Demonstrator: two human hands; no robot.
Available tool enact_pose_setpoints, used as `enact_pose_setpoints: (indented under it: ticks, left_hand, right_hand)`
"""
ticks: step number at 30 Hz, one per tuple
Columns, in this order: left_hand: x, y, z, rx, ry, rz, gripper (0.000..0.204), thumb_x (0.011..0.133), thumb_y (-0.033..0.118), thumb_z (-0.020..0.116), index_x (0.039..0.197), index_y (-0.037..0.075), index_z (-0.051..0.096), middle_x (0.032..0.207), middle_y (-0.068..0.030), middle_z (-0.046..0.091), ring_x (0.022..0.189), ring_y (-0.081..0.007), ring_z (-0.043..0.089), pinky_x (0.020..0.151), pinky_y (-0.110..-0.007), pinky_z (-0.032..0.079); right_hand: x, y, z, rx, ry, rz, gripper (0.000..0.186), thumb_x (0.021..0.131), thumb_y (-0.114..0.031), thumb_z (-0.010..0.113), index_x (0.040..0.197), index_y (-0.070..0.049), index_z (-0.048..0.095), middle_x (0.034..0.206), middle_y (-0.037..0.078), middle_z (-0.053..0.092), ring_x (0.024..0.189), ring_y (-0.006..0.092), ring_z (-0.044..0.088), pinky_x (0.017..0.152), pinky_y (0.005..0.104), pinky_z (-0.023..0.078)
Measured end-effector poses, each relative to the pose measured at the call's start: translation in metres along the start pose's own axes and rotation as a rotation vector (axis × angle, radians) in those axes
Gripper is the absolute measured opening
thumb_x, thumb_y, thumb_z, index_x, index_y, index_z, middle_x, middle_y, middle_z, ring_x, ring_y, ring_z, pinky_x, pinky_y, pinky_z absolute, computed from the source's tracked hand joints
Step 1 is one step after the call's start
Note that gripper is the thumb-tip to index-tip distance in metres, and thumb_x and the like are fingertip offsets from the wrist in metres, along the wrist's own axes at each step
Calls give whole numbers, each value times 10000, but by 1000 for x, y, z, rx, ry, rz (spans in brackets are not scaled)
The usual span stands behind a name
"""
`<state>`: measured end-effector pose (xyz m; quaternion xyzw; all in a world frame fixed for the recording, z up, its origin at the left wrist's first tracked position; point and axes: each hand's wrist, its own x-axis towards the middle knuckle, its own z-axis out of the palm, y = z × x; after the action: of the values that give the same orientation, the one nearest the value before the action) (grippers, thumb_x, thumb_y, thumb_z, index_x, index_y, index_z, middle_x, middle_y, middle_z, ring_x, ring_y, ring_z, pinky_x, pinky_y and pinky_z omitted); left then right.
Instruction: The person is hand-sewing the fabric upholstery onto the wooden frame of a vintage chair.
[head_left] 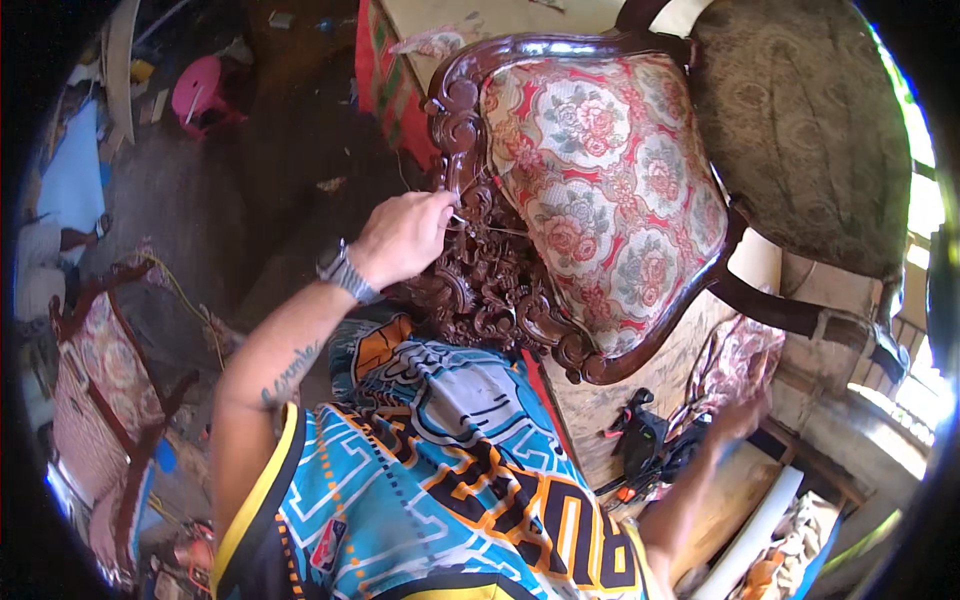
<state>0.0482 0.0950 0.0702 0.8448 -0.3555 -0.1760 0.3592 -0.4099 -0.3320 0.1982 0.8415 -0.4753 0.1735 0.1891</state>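
A dark carved wooden chair (520, 325) lies tipped over on the table, its floral red-and-cream upholstered back (620, 190) facing up. My left hand (405, 235) is closed at the carved crest, fingertips pinched together against the wood. A thin pale line (505, 231) runs from near the fingers across the carving towards the upholstery; what the fingers hold is mostly hidden. Away from the chair, on the right, my right hand (740, 415) is smeared by motion beside a crumpled floral cloth (738, 365) and a black bag-like item (640, 440). Its fingers cannot be made out.
The chair's dark patterned seat (800, 130) and legs extend to the upper right. A wooden tabletop (590, 420) lies beneath. Another floral chair (110, 400) stands at lower left, a pink stool (200, 95) at upper left. A white roll (750, 530) lies at lower right.
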Motion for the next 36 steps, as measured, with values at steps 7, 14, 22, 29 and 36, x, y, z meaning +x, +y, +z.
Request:
enact_pose_setpoints:
  ticks: [7,14,22,29,36]
  left_hand:
    - [-27,29,71,-237,244,-135,237,910,164,552,1101,77,661,908,-170,683,777,-334,659,666,-414,534]
    - [-32,34,93,-327,351,-84,292,878,93,570,1163,83,629,789,-137,649,672,-314,630,585,-403,517]
    - [-29,35,95,-421,390,-74,325,857,57,579,1178,65,629,852,-170,672,706,-317,654,611,-394,527]
    - [-30,31,93,-451,323,-37,346,857,77,569,1199,32,592,1009,-163,674,805,-303,667,679,-376,549]
    - [-29,28,99,-511,410,-29,308,888,132,566,1185,82,629,942,-171,682,710,-322,662,612,-399,539]
  right_hand:
    - [13,-480,67,905,-347,-641,466,740,-280,768,1077,-40,552,925,118,600,868,299,569,820,411,416]
    - [18,-504,58,728,-355,-626,594,679,-279,808,1130,-43,501,1001,112,580,1009,291,526,913,423,344]
    - [13,-520,46,504,-396,-561,726,647,-291,830,1199,-36,433,1093,121,554,1083,315,493,952,454,323]
    - [10,-526,42,404,-449,-560,778,641,-288,835,1231,-27,399,1141,149,542,1116,335,480,963,486,339]
    - [14,-533,43,349,-501,-514,824,635,-297,838,1250,-10,371,1193,186,528,1150,361,465,968,493,341]
